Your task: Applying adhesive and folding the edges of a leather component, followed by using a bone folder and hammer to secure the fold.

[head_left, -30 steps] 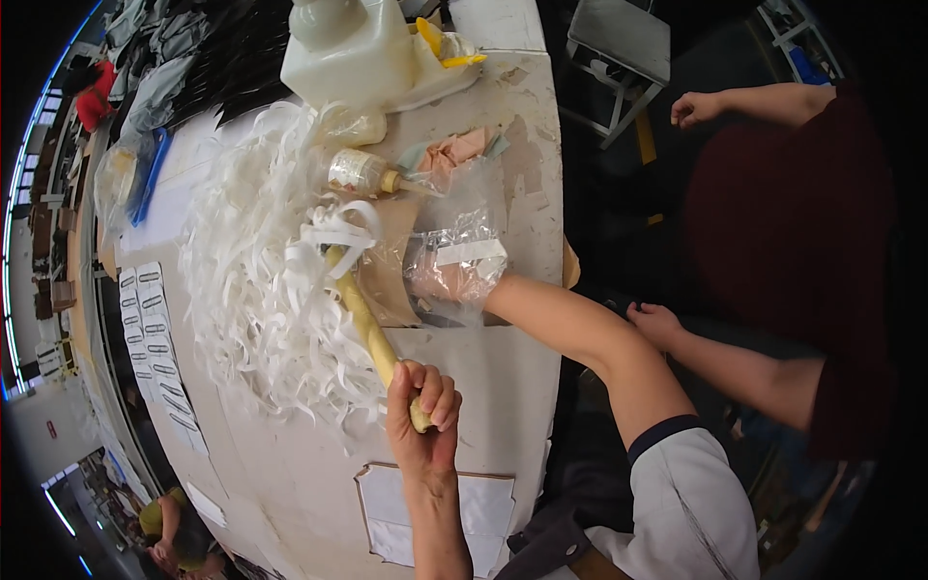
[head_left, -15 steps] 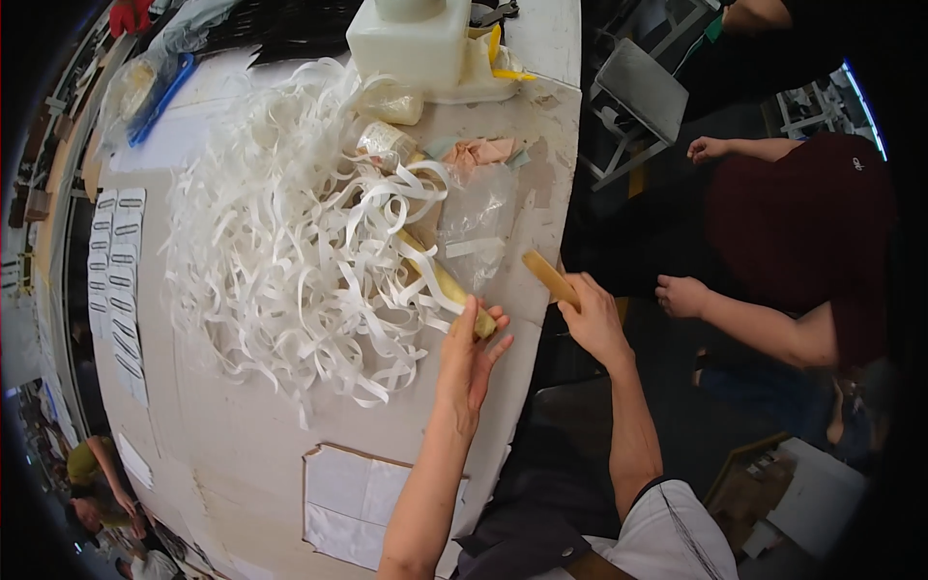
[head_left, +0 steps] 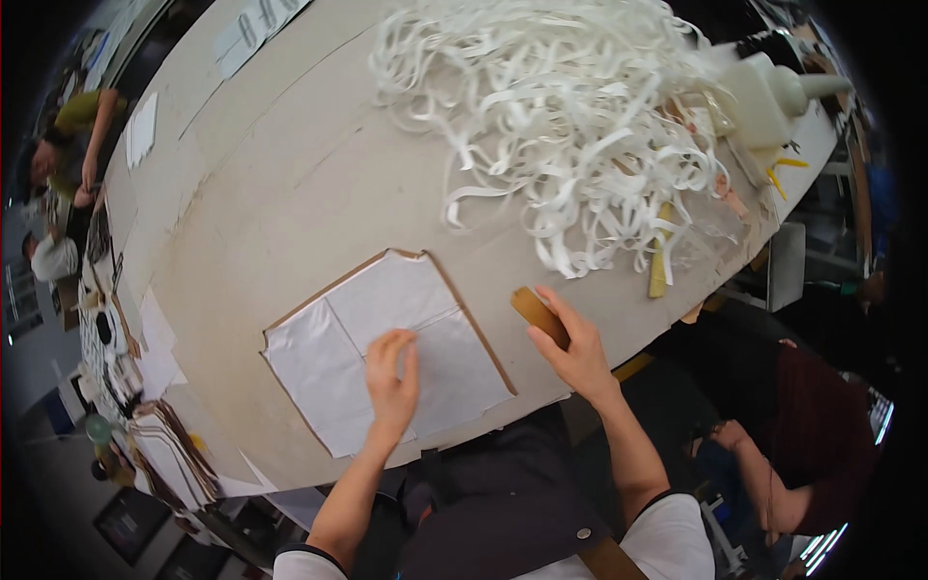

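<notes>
My right hand (head_left: 578, 353) is closed around a flat yellow-brown wooden block (head_left: 534, 311), raised over the table beside a panel. This roughly square panel (head_left: 372, 292) has a white-grey, slightly wrinkled face with crossing lines and brown edges. Above its middle is my left hand (head_left: 391, 391), holding nothing, its fingers loosely bent and the thumb apart from them. Whether the fingertips touch the panel I cannot tell. A yellow stick (head_left: 658, 275) lies at the right table edge, partly under a large tangle of white strips (head_left: 570, 126).
A white plastic bottle with a spout (head_left: 759, 101) stands at the far right, near yellow-handled tools (head_left: 776, 182). Stacked panels (head_left: 172, 454) lie at the left edge. Another person in dark red (head_left: 822, 435) is at the right; others are at the far left.
My view has turned left toward the panel. My left hand has left the yellow stick's end and come over the panel. The wooden block stays in my right hand, now beside the panel.
</notes>
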### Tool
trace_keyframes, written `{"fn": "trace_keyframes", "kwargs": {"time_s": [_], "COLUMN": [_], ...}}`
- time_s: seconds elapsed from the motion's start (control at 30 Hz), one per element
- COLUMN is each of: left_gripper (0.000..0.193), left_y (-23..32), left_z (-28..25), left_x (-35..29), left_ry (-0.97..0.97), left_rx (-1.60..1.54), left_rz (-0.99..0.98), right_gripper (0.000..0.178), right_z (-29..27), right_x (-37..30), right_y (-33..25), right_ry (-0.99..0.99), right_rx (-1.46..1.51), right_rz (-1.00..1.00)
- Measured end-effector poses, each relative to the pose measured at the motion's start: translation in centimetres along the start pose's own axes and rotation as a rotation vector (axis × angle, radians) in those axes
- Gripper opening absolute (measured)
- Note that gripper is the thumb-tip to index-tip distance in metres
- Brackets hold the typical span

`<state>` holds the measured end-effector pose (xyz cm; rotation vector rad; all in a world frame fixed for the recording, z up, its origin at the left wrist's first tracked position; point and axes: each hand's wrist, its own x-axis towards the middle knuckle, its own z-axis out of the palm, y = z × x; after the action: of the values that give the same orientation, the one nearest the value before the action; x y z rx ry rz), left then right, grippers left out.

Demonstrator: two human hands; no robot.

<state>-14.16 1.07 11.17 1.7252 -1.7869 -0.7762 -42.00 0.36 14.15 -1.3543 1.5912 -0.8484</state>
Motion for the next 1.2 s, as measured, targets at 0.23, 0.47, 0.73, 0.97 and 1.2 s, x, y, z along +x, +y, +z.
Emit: {"fn": "trace_keyframes", "kwargs": {"time_s": [0.23,0.47,0.73,0.97,1.2], "left_gripper": [0.021,0.040,0.048,0.047,0.043], "left_y": [-6.1,-6.1,-6.3,-6.4,-6.4], "left_z": [-2.7,4.7,6.3,6.7,6.4], "left_x": [3.2,6.6,6.6,7.0,6.9], "left_ry": [0.193,0.254,0.261,0.226,0.242], "left_rx": [0.073,0.143,0.277,0.333,0.378], "left_rz": [-0.004,0.207,0.157,0.161,0.181], "right_gripper": [0.042,0.041,0.037,0.033,0.024], "right_z": [7.0,10.5,9.8,10.6,11.9], "right_x": [11.8,20.3,22.4,23.3,24.5], "right_y": [-4.7,-4.0,-2.6,-2.1,-3.6], "right_ry": [-0.333,-0.563,-0.779,-0.846,-0.849], "right_rx": [-0.508,-0.817,-0.793,-0.741,-0.777], "right_rz": [-0.474,-0.983,-1.056,-1.116,-1.284]}}
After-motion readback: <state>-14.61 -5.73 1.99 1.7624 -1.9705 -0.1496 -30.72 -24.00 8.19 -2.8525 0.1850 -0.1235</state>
